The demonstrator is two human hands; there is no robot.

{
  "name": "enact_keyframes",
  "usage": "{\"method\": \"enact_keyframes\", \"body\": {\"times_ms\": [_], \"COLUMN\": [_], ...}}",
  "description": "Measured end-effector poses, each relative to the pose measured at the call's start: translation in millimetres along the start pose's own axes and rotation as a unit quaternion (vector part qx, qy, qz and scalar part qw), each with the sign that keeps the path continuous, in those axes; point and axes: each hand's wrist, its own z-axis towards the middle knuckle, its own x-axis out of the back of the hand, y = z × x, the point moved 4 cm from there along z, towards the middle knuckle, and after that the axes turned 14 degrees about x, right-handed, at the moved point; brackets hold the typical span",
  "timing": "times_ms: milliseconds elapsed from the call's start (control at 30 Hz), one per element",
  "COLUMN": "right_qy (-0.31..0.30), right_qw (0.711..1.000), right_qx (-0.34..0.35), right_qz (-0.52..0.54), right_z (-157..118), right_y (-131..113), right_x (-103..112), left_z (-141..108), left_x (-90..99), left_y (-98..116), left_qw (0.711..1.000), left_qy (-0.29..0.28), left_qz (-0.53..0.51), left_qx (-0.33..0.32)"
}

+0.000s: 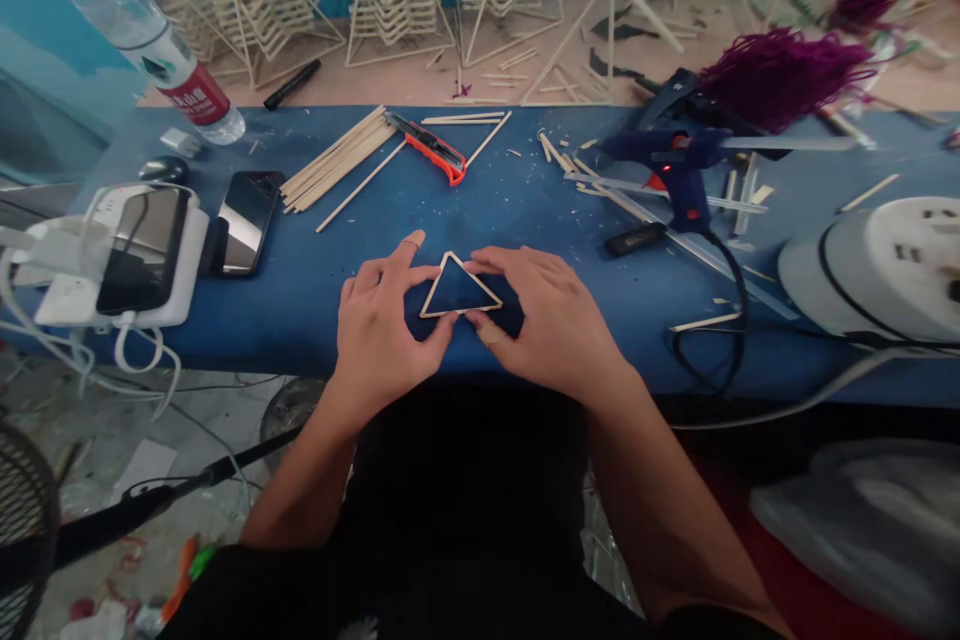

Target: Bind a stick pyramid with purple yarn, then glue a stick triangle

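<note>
A small triangle of thin wooden sticks (pixel 461 311) is held between my two hands, just above the front of the blue table. My left hand (pixel 386 315) pinches its left side, index finger on the slanted stick and thumb at the bottom stick. On the right, my right hand (pixel 551 315) grips it the same way, with fingertips near the top and thumb below. Beyond the hands lie a bundle of wooden sticks (pixel 341 160) and an orange utility knife (pixel 435 152). To the right rests a blue glue gun (pixel 679 175) with its red light lit.
At left are a power bank with a phone (pixel 142 250), another phone (pixel 251 220) and a water bottle (pixel 184 80). A white power socket tower (pixel 885 270) stands at right, with cables in front. Stick frames (pixel 397 10) and purple yarn (pixel 784 80) line the back.
</note>
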Motion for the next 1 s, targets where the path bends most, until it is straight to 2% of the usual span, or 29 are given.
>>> {"method": "enact_keyframes", "body": {"times_ms": [367,500,600,767,900,1000], "right_qy": [-0.006,0.026,0.072,0.122,0.123,0.113], "right_qw": [1.0,0.997,0.995,0.992,0.992,0.993], "right_qx": [0.005,-0.026,-0.019,0.013,0.023,0.027], "right_qz": [0.023,0.073,0.062,0.03,0.03,0.019], "right_z": [0.3,-6.5,-14.2,-23.5,-23.9,-23.4], "right_y": [4.4,9.8,8.3,1.9,1.4,0.5], "right_x": [0.1,9.2,17.8,24.0,23.5,23.0], "left_z": [5.3,10.3,12.0,15.2,22.8,27.3], "left_x": [-1.0,0.6,1.1,-4.2,-7.9,-9.2], "left_y": [-3.9,-3.5,1.6,10.9,15.8,18.5], "left_qw": [0.999,0.998,0.993,0.981,0.976,0.976], "left_qy": [-0.001,0.006,0.009,-0.031,-0.067,-0.109], "left_qz": [-0.022,-0.03,-0.014,0.002,0.008,0.012], "left_qx": [-0.026,-0.064,-0.115,-0.193,-0.206,-0.189]}}
